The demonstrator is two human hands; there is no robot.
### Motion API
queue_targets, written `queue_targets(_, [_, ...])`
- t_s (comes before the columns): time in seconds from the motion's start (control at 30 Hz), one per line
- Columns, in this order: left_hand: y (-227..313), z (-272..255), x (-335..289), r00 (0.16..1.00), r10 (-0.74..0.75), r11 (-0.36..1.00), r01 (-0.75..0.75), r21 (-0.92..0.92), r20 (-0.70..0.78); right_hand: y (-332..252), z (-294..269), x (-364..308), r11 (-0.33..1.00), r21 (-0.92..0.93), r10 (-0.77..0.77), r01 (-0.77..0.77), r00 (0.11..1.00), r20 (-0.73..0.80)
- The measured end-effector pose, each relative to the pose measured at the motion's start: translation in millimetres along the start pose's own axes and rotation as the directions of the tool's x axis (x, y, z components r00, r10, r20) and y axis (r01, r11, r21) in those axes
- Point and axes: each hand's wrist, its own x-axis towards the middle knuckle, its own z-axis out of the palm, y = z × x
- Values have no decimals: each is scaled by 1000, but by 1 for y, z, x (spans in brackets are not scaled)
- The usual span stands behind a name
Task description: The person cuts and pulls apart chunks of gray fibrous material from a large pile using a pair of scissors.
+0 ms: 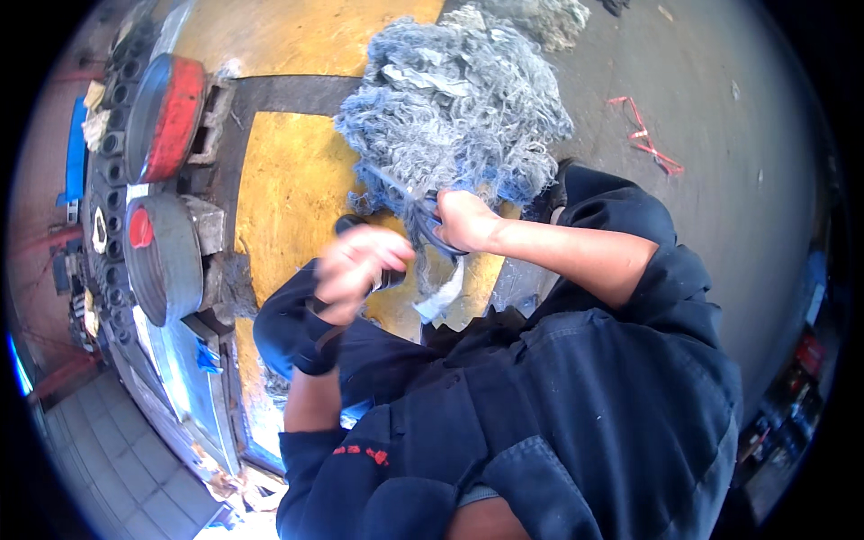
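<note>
In front of me lies a big heap of tangled blue-grey and white yarn waste (459, 108). At its near edge, my right hand (465, 222) is closed around a pair of scissors (436, 236) with dark handles. Their grey blade points up and left, against the yarn. Below that hand hangs a pale strip of cloth (441, 299); I cannot tell what holds it up. My left hand (355, 270), just left of the scissors, is smeared by motion, its fingers bent toward them. Whether anything is in it does not show.
Yellow sheets (292, 193) lie on the dark floor under and beside the heap. To the left stand a red-banded drum (175, 117) and a grey round drum (175, 261), near blocks. A red strap (643, 135) lies on the floor at right. More pale waste (544, 20) lies beyond.
</note>
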Motion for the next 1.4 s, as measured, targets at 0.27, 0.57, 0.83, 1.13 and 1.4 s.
queue_targets(0.27, [-65, -37, 213, 940, 146, 302, -339, 891, 308, -1, 0, -20, 906, -335, -197, 258, 958, 206])
queue_targets(0.57, [-134, 26, 286, 628, -778, -330, -358, 874, -37, 22, -15, -21, 891, -321, -290, 319, 947, 136])
queue_targets(0.83, [-12, -152, 256, 997, 63, 460, 11, 888, -45, 45, -113, -13, 988, -157, 3, -8, 999, -34])
queue_targets(1.13, [40, -280, 116, 572, -18, 986, 144, 79, -820, 100, -224, -8, 267, 788, 301, 554, 729, -615])
queue_targets(1.4, [-5, -242, 111, 596, -107, 951, 294, 92, -796, 85, -243, -40, 17, 603, -55, 798, 603, -796])
